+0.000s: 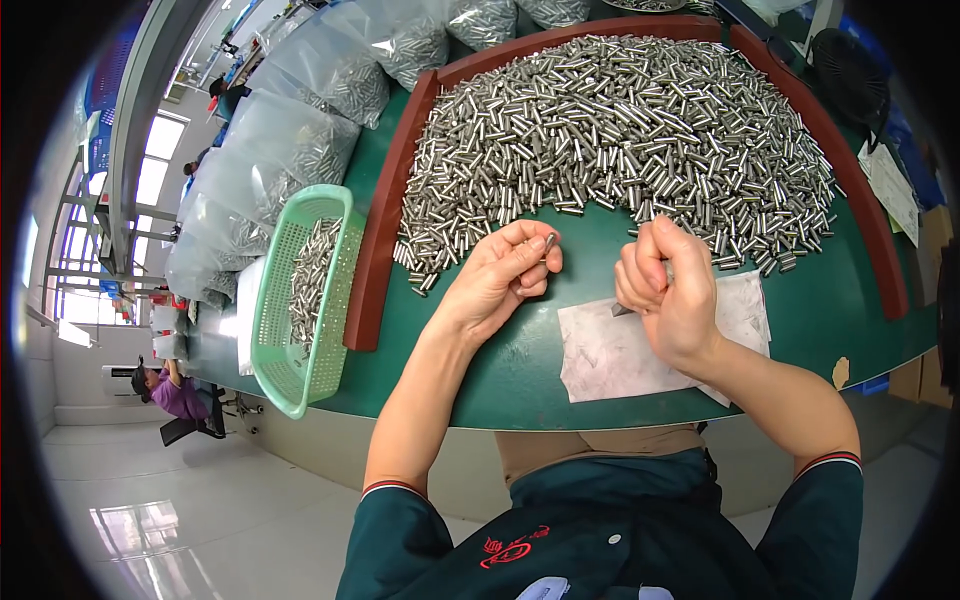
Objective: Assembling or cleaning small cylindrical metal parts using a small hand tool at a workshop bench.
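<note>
My left hand is closed, pinching a small metal pin between thumb and fingertips above the green tabletop. To its right, my right hand is curled into a fist over a smudged white cloth or paper sheet. A small dark grey tip shows below the right fist; what the fingers hold is mostly hidden. Beyond both hands spreads a big heap of loose shiny metal pins, its near edge close to my fingers.
Reddish-brown rails border the heap. On the left stands a green plastic basket partly filled with pins, with clear bags of pins behind it. A black fan is at the far right. A seated person is at far left.
</note>
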Tool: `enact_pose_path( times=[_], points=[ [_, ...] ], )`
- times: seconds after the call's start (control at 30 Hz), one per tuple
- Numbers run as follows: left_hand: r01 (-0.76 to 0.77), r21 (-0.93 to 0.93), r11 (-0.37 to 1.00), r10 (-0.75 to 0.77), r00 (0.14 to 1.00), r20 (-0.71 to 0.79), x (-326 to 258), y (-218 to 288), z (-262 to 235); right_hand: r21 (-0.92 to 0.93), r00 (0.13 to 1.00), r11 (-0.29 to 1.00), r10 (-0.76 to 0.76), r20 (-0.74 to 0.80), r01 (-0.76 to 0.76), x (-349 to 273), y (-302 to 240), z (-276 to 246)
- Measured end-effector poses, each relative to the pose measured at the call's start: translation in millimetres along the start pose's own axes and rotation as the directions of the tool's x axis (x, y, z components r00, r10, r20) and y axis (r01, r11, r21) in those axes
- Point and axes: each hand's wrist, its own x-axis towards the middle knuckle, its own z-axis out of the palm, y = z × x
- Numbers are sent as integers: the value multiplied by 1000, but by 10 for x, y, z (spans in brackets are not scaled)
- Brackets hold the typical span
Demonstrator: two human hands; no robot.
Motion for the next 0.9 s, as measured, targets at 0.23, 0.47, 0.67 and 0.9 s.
enact_pose_path(
  times=[0.23, 0.47, 0.67, 0.9],
  points=[
    [16, 40, 999, -14, 999, -34, -47, 17, 61, -1, 1000, 1000, 3, -6, -3, -15, 1, 24],
    [-26, 589, 808, 31, 1000, 1, -164, -34, 297, -39, 1000, 999, 5, -5, -5, 7, -30, 12],
    [-176, 953, 247, 218, 968, 122, -263, -194, 497, -30, 999, 999, -26, 19, 27, -25, -34, 48],
    [-167, 956, 241, 226, 968, 112, -246, -217, 475, 56, 1000, 998, 0, -3, 0, -64, -7, 33]
  ],
)
